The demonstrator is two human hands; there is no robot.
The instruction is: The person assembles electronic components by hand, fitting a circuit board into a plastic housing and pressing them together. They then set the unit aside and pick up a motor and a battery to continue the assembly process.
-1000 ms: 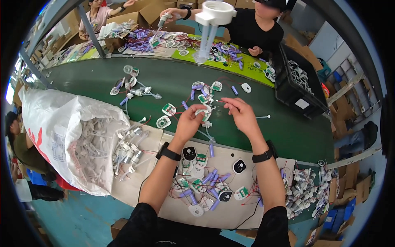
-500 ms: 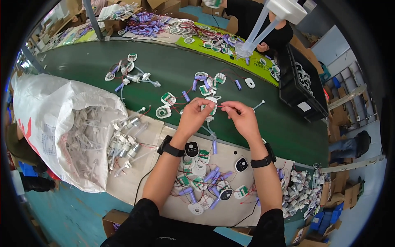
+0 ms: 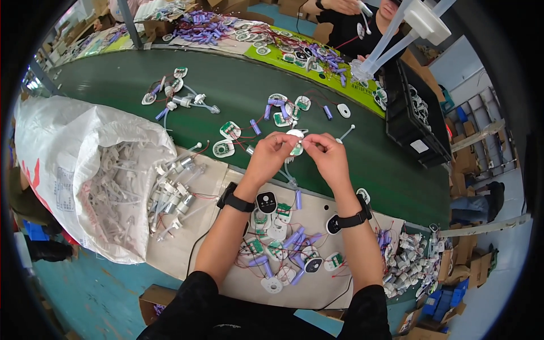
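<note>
Over the near part of the green conveyor belt, my hands meet at the fingertips. My left hand pinches a white oval cover with a green circuit board. My right hand is closed in a pinch against the same board; the fingertips mostly hide the red wire in them. Clear tubing with a white fitting hangs just below. Close by on the belt lie other white covers with circuit boards and purple cylindrical batteries, joined by red wires.
Boards, batteries and black-faced covers lie on the cardboard under my forearms. A white sack of tubing parts stands at left, small motors at right. A black crate and a co-worker are across the belt.
My right fingertips have come left to the board, and the red wire stretched between my hands no longer shows. Across the belt, the co-worker has raised a part with tubing.
</note>
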